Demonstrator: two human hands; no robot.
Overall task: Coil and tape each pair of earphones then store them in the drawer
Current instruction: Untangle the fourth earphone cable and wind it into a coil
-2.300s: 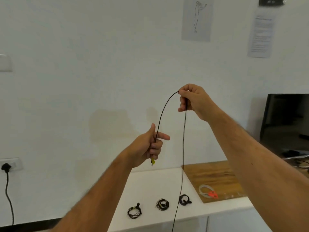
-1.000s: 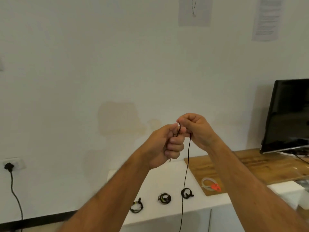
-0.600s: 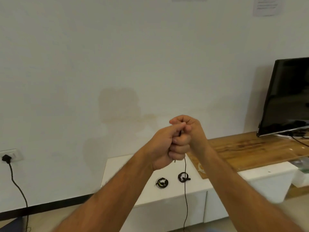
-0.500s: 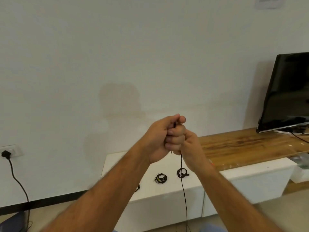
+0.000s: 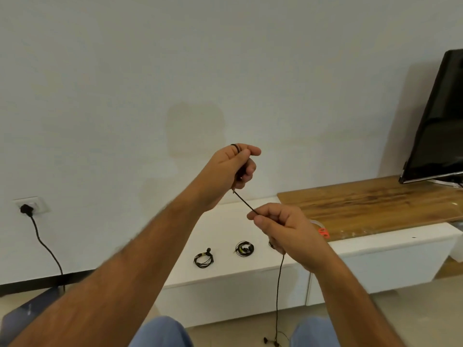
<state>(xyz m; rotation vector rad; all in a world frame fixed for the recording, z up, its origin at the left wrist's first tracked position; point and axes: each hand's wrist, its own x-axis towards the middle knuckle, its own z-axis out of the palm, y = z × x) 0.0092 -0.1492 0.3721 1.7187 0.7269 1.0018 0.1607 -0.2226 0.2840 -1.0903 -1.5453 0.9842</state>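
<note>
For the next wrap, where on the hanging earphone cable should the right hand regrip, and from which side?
Probably on the slack run of the earphone cable just below the right hand, pinched from the right. That stretch hangs straight and free down to the earbuds near the floor, while the part above is taut up to the left hand, which already holds loops.

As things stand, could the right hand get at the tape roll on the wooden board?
Probably not yet. The right hand is pinching the earphone cable stretched from the left hand, so it is occupied. The tape roll lies just beyond it on the wooden board, with nothing between them.
</note>
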